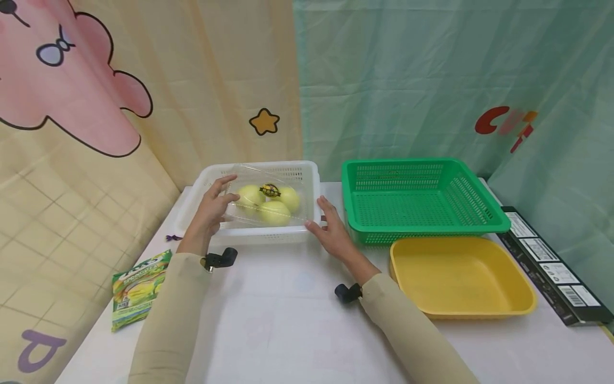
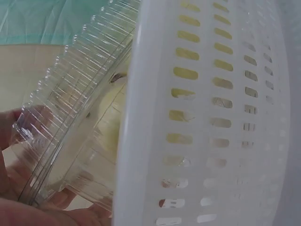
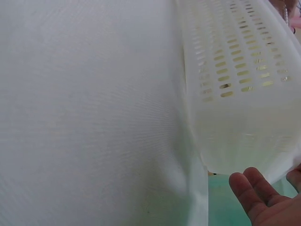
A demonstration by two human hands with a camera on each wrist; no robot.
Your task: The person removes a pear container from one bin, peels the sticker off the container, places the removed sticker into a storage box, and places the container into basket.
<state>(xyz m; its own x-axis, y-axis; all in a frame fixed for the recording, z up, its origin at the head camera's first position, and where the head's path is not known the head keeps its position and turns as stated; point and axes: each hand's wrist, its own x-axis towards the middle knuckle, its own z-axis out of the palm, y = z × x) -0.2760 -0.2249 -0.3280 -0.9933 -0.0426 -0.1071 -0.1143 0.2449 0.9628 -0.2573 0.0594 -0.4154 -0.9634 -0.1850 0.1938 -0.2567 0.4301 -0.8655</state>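
In the head view a clear plastic clamshell box (image 1: 249,217) sits tilted in the white basket (image 1: 268,234), with three pale yellow-green round fruits (image 1: 275,213) inside and a black-and-gold label (image 1: 270,190) on its lid. My left hand (image 1: 211,210) grips the left end of the box; the left wrist view shows fingers and thumb around its ridged edge, which stands above the basket rim (image 2: 134,94). At the basket's right end is my right hand (image 1: 331,229), thumb at the front corner of the rim and fingers extended along the outer side (image 3: 268,197).
Right of the white basket stands a green basket (image 1: 374,234), with a yellow tray (image 1: 460,277) in front of it. A long black box (image 1: 551,266) lies along the right edge. On the left are a green packet (image 1: 141,288) and a small purple item (image 1: 174,238). Curtains hang behind.
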